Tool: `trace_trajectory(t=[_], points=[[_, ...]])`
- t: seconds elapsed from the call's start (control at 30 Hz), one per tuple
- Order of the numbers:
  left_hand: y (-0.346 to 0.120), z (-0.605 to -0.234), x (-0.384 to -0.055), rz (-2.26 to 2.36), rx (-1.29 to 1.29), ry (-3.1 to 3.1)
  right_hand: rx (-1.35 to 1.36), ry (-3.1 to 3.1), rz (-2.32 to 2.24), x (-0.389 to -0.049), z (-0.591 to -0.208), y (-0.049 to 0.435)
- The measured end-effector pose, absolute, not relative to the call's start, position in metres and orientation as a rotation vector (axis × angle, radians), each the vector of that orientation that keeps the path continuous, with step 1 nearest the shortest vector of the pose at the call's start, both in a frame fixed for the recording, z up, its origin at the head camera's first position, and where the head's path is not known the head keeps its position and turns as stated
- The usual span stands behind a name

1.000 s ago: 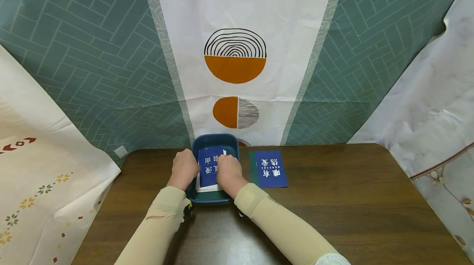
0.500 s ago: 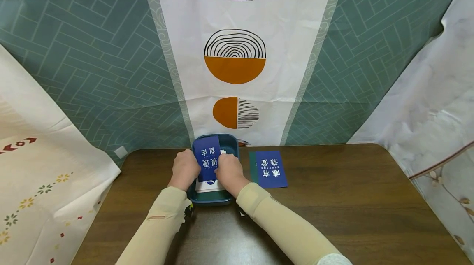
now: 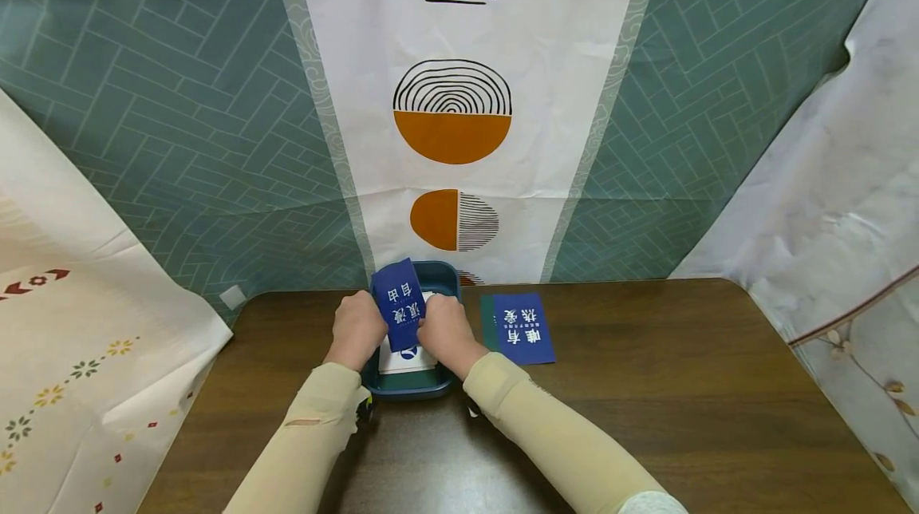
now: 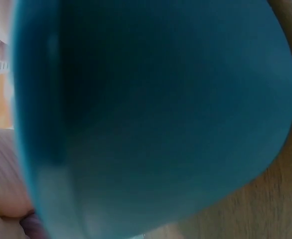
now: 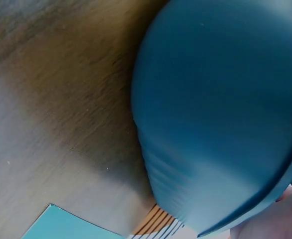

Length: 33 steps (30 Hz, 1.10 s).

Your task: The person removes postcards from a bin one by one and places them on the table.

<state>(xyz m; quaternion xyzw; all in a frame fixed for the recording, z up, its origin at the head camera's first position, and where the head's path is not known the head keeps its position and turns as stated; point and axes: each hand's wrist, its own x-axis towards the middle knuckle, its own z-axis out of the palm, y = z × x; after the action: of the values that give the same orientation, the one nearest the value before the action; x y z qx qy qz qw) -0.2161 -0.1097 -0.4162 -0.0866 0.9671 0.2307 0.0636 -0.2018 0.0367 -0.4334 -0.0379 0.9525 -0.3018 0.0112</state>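
A dark blue bin (image 3: 449, 278) stands at the back of the table with flat cards in it. Over its opening, a blue card (image 3: 397, 294) with white characters is held tilted, its top leaning left. My right hand (image 3: 447, 334) pinches its lower right edge. With fingers curled, my left hand (image 3: 358, 330) holds the lower left edge; its fingertips are hidden. Beneath lie a white card (image 3: 405, 362) and something dark green (image 3: 412, 381). The left wrist view mostly shows the bin's wall (image 4: 176, 109), and so does the right wrist view, with the bin (image 5: 220, 114) close up.
Right of the bin, another blue card (image 3: 527, 328) with white characters overlaps a green card (image 3: 488, 322) on the brown wooden table (image 3: 646, 386). A patterned cloth (image 3: 445, 35) hangs behind the table's back edge. Light cloths flank both sides.
The blue card has shifted up and left, its top now leaning left, and more of the white card shows beneath it. Both hands have stayed almost in place.
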Motion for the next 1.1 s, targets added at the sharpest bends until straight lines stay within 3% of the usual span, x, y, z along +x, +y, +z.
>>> trace_trajectory(t=[0.5, 1.1], points=[[-0.111, -0.418, -0.217, 0.627, -0.211, 2.961, -0.064, 2.886, -1.235, -0.205, -0.422, 0.056], [-0.11, -0.417, -0.215, 0.686, -0.216, 2.963, 0.097, 2.911, -1.497, -0.202, -0.389, 0.134]])
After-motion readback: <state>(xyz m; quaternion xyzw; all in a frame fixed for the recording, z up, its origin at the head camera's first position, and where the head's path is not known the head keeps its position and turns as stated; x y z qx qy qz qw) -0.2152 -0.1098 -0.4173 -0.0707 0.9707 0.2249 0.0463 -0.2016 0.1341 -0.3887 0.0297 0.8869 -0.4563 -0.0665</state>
